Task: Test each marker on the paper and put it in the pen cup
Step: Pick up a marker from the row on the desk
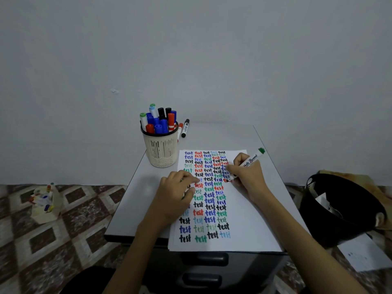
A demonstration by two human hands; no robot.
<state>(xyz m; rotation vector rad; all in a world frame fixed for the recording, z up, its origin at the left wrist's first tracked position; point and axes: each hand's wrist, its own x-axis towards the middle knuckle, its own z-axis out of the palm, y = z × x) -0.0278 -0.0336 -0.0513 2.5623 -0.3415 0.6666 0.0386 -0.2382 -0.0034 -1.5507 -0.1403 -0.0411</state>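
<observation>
Right hand grips white marker w/ green end — tip on white paper, end tilts up-right. Cream slotted pen cup sits up-left, nearer left hand — fingers curled, can't tell if holding sth.

A plain grey wall bearing a small chipped mark rises behind a grey cabinet with two dark drawer handles. The floor has brown and cream diamond tiles. On it at left stands a cream box of small coloured items; at right, a black bin holding paper scraps, just beside a loose sheet.
</observation>
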